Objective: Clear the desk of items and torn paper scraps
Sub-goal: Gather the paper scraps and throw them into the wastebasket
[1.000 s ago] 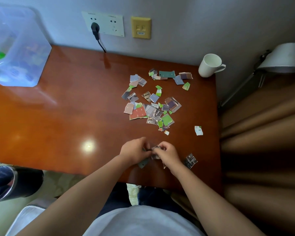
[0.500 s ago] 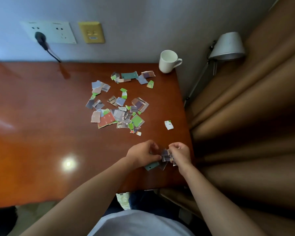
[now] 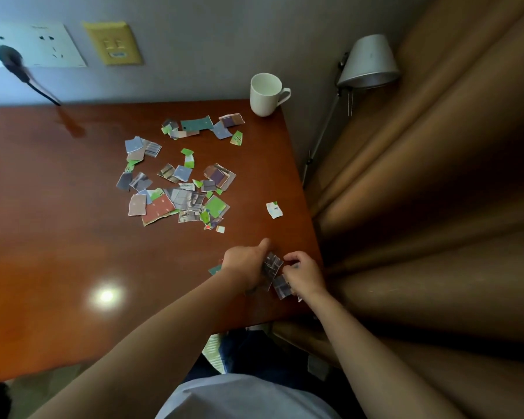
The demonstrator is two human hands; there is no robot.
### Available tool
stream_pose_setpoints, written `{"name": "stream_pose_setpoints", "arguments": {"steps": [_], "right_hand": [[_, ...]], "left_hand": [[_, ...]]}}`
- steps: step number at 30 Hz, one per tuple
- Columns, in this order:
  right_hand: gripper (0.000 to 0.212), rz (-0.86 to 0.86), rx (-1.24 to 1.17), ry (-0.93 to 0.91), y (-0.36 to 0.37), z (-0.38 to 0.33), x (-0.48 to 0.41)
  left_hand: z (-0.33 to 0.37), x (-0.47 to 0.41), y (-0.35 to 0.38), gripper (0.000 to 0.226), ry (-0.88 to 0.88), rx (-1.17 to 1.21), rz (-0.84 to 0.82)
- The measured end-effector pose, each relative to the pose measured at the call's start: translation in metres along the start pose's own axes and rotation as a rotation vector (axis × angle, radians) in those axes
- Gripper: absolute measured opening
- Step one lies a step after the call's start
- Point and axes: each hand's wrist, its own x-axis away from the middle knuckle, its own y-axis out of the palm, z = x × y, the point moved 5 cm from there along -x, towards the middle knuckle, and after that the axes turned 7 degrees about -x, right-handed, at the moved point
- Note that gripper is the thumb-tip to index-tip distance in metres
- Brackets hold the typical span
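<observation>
Torn paper scraps (image 3: pixel 180 182) in several colours lie scattered over the middle of the wooden desk (image 3: pixel 58 237). One white scrap (image 3: pixel 274 209) sits alone near the right edge. Close to the front right corner, my left hand (image 3: pixel 245 263) and my right hand (image 3: pixel 303 272) meet over a small bunch of grey scraps (image 3: pixel 273 264). Both hands pinch that bunch between them, and the left index finger sticks out forward. A teal scrap (image 3: pixel 214 270) peeks out from under my left hand.
A white mug (image 3: pixel 266 93) stands at the desk's far right corner. A lamp (image 3: pixel 368 63) and brown curtains (image 3: pixel 436 207) are beyond the right edge. A wall socket with a black plug (image 3: pixel 11 60) sits on the wall behind.
The view has swung right, so the clear box at the far left has left the frame. My hands stay together near the front right corner, with more grey scraps gathered between them.
</observation>
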Motion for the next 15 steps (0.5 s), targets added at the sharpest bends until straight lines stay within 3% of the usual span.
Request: {"name": "stream_pose_setpoints", "arguments": {"steps": [8,15], "right_hand": [[0.018,-0.005,-0.020,-0.001,0.0028,-0.0011,-0.0017],[0.021,-0.082,-0.010,0.004,0.0079,-0.0053,-0.0004]], "left_hand": [[0.0001,-0.0020,0.0036,0.064,-0.036,-0.011,-0.074],[-0.0015,0.0011,0.0048,0.068,-0.047,0.023,-0.032]]}}
